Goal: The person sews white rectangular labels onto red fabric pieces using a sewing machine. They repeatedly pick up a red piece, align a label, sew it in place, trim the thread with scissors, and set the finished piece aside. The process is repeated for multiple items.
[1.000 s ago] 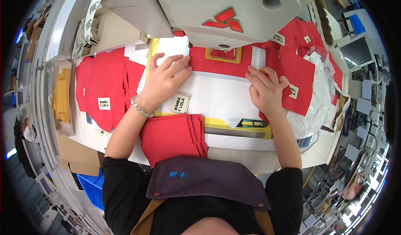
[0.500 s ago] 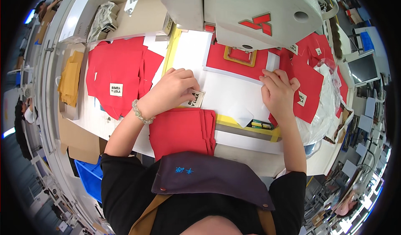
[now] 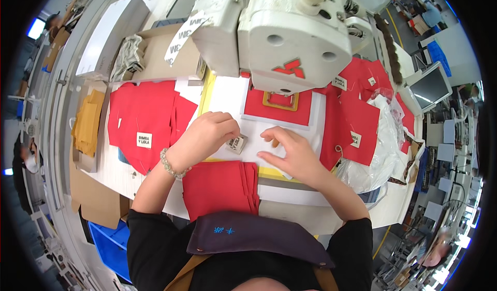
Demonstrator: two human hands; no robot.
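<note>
My left hand [image 3: 207,136], with a bead bracelet at the wrist, pinches a small cream fabric label [image 3: 237,144] with dark print. Close to its right is my right hand [image 3: 294,155], thumb and fingers apart and holding nothing. A neat stack of red fabric pieces [image 3: 220,187] lies just below the left hand, near my body. Beyond the hands, a yellow-edged frame [image 3: 280,101] sits on a red fabric piece [image 3: 253,105] under the head of a white sewing machine [image 3: 297,48].
Red pieces with sewn-on labels lie in a pile [image 3: 145,112] at the left and another pile [image 3: 357,115] at the right, beside clear plastic [image 3: 370,156]. A box of yellow pieces [image 3: 88,123] and an open cardboard box [image 3: 165,48] stand left. A monitor [image 3: 429,91] stands far right.
My right hand has left the red fabric by the machine and come back toward my left hand, its fingers spreading. My left hand still holds the label. The whole view has shifted.
</note>
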